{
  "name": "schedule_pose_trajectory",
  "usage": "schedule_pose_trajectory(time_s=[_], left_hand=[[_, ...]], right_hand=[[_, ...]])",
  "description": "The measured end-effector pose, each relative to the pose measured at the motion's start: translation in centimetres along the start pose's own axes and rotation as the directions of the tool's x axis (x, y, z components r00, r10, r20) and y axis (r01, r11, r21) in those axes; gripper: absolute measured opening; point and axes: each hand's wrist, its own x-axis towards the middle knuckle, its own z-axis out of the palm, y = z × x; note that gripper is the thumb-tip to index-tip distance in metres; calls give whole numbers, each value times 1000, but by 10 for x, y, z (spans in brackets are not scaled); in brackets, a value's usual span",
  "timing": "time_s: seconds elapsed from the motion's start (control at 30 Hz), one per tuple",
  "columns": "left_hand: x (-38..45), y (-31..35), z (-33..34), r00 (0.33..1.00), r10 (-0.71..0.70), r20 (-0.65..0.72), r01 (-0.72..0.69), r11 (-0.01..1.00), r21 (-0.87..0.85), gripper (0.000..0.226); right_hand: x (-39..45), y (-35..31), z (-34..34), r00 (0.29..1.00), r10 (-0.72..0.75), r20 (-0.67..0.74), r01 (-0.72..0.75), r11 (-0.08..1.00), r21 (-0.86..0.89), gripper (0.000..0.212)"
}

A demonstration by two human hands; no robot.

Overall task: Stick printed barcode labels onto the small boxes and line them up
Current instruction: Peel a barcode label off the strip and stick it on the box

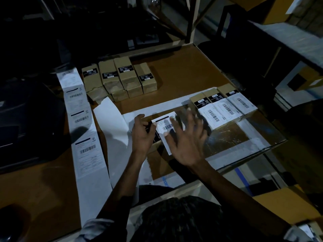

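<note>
A small brown box [154,145] lies in front of me with a white barcode label [165,126] on its top. My left hand [142,135] grips the box's left end with curled fingers. My right hand [187,137] is spread flat over the label, fingers straight, blurred by motion. Three labelled boxes [225,107] stand side by side to the right. Several unlabelled brown boxes [118,77] with black stickers sit at the back. A long strip of printed labels [83,137] runs down the left.
A dark label printer [26,123] sits at the far left. A peeled white backing sheet [111,119] curls beside the strip. A glass or plastic sheet [244,137] covers the table's right part. Shelving [192,20] and cardboard cartons [283,203] surround the table.
</note>
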Motion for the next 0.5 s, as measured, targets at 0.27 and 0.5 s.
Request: schedule_pose_trajectory(time_s=[0.27, 0.5], left_hand=[[-2, -5, 3, 999, 23, -32, -27, 990, -137, 44], [1, -12, 5, 994, 69, -82, -78, 990, -117, 33]], right_hand=[[19, 4, 12, 984, 26, 176, -9, 995, -100, 57], [4, -18, 21, 974, 22, 226, -5, 997, -76, 55]])
